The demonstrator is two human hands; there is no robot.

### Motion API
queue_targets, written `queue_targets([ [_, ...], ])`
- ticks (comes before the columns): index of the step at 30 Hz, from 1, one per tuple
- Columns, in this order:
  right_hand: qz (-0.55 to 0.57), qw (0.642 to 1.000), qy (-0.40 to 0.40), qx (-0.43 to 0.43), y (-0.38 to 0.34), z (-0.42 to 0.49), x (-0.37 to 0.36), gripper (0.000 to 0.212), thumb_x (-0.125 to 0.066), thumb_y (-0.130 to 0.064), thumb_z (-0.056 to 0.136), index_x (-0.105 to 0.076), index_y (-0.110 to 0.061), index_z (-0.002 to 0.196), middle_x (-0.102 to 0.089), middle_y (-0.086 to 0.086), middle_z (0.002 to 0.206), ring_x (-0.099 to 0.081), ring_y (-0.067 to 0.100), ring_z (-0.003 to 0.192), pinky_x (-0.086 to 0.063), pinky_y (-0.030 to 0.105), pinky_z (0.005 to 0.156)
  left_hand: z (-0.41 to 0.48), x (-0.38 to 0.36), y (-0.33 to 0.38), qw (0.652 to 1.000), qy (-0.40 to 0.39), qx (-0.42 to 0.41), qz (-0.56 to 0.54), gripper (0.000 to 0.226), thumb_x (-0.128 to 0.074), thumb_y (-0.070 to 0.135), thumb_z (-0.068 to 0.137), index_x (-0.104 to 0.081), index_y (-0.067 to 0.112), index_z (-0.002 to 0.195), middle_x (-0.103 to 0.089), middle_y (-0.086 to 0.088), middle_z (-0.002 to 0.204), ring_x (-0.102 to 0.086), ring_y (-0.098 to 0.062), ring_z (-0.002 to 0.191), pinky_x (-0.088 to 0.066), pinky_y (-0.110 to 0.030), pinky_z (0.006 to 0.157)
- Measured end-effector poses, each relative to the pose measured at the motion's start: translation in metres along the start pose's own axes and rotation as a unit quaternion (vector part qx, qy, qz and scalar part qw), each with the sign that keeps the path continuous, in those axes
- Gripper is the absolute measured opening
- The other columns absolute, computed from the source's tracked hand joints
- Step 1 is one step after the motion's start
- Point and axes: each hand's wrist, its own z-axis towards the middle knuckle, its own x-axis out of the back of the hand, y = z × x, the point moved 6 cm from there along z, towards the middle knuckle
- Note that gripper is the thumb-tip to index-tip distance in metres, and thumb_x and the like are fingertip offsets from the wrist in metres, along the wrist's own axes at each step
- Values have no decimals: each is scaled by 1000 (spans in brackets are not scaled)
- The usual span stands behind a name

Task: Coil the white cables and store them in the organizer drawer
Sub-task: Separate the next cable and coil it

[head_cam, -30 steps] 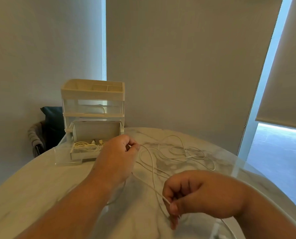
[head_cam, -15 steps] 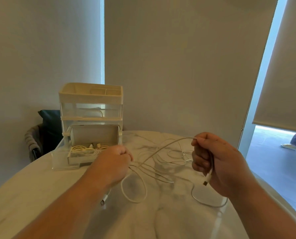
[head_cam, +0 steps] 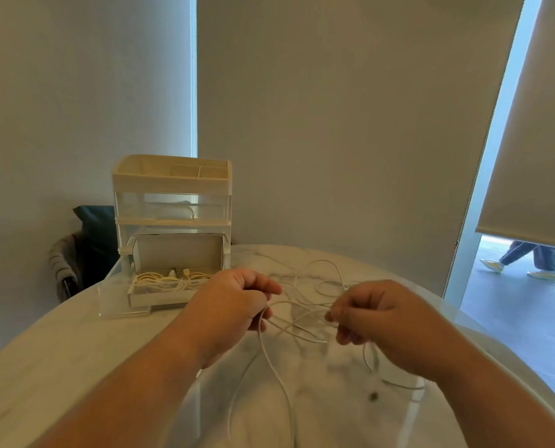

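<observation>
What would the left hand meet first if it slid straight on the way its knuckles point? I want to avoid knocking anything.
Probably the loose white cable on the table; the left hand points past the open drawer. Depth is unclear.

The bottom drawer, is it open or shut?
Open. The bottom drawer sticks out from the organizer onto the table, with coiled cables showing inside.

- Organizer [head_cam: 171, 202] at table's [head_cam: 59, 357] far left; its bottom drawer [head_cam: 160, 294] pulled out, coiled cables [head_cam: 169, 279] inside.
- Loose cable [head_cam: 302, 321] on table, right of drawer, between left hand [head_cam: 234, 302] and right hand [head_cam: 376, 318].
- Chair [head_cam: 75, 253] behind table, left of organizer.
</observation>
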Motion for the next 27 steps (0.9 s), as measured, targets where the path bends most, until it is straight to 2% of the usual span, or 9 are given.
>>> queue_targets([
  [3, -126, 989, -63, -41, 8, -2, -18, 10, -71, -36, 87, -78, -33, 81, -75, -14, 80, -70, 11, 80, -56, 30, 81, -1, -4, 3, 998, -2, 1, -70, 24, -55, -8, 92, -72, 7, 96, -67, -14, 91, -67, -20, 73, -56, -30, 69],
  [5, -165, 982, -75, -57, 13, -1, -27, 12, -71, -42, 86, -78, -34, 83, -73, -18, 76, -67, 3, 73, -58, 30, 79, -2, -7, 5, 994, -13, 5, -112, 23, -56, -10, 91, -71, 5, 97, -66, -14, 90, -68, -21, 72, -57, -30, 71],
  [7, -173, 980, -62, -70, 16, 1, -31, 20, -71, -47, 85, -76, -28, 79, -69, -13, 69, -61, 3, 63, -56, 32, 74, -2, -10, 5, 991, -33, 5, -129, 23, -57, -12, 89, -70, 4, 99, -66, -16, 93, -70, -23, 74, -58, -31, 73],
  [10, -189, 976, -58, -89, 15, 1, -31, 36, -68, -55, 86, -72, -21, 73, -70, -1, 69, -58, 5, 55, -52, 30, 63, -5, -15, 5, 995, -55, -6, -78, 22, -62, -8, 89, -70, 9, 101, -68, -16, 98, -72, -25, 80, -60, -33, 76],
  [12, -170, 978, -70, -99, 13, -2, -30, 40, -64, -56, 88, -73, -21, 71, -71, -2, 64, -57, 1, 49, -49, 24, 58, -8, -19, 4, 998, -66, -16, -4, 21, -67, 1, 88, -70, 17, 102, -69, -11, 100, -73, -22, 85, -62, -34, 77],
  [15, -138, 984, -75, -84, 7, -4, -31, 37, -62, -51, 91, -74, -21, 73, -71, -4, 64, -56, 0, 46, -49, 23, 57, -12, -29, 0, 987, -122, -3, 105, 23, -73, 21, 86, -67, 30, 106, -69, -1, 104, -70, -15, 93, -62, -34, 79],
  [18, -119, 988, -64, -71, 6, -2, -33, 32, -62, -42, 91, -74, -20, 71, -71, -4, 62, -56, 2, 47, -50, 23, 57, -16, -40, -7, 975, -182, 56, 113, 22, -68, 31, 91, -62, 27, 112, -73, -1, 102, -72, -16, 91, -61, -38, 82],
  [22, -82, 993, -62, -62, 5, 0, -36, 28, -61, -34, 91, -74, -17, 72, -70, -2, 63, -58, 6, 50, -52, 24, 57, -18, -48, -6, 977, -199, 57, 49, 17, -61, 20, 97, -62, 15, 113, -76, -8, 95, -72, -20, 81, -58, -34, 73],
  [27, -55, 996, -74, -8, -5, -5, -20, 14, -67, -20, 86, -76, -21, 76, -69, -3, 61, -61, 6, 52, -51, 22, 56, -12, -39, -7, 987, -152, 37, 29, 18, -72, 16, 89, -67, 15, 106, -75, -9, 90, -71, -19, 74, -55, -31, 65],
])
